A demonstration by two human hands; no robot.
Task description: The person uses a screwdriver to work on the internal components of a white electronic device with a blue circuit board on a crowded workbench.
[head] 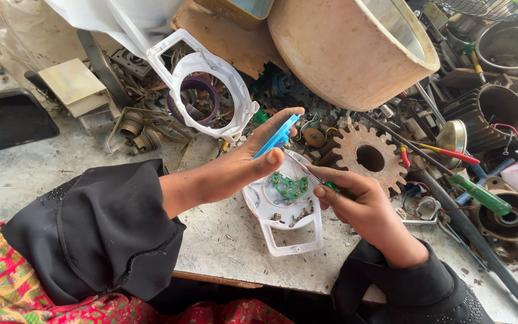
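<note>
Left hand [244, 165] pinching a small blue plastic piece [279, 137] between thumb and fingers, closed on it, raised just above the open white housing [287, 231]. Right hand [364, 207] wrapped shut around a slim screwdriver [307, 171] with a green handle, tip angled toward the left hand and the blue piece, over the housing.

White housing lying flat on the counter [55, 174], directly under both hands, already opened: cover off, insides bare. Small green circuit board [289, 186] still seated inside, just below the left thumb. Loose small screws and bits [298, 214] scattered in the housing tray beneath the right thumb, judged as taken out already. Matching white frame [205, 81] set apart, beyond the left hand, propped on the clutter.

By the look of it, dismantling well under way: shell split, blue piece out, screws freed. Left to do, seemingly: the green board and whatever sits under it.

Beyond the right hand, a rusty gear [370, 157]; past that, a large tan drum [352, 48].
</note>
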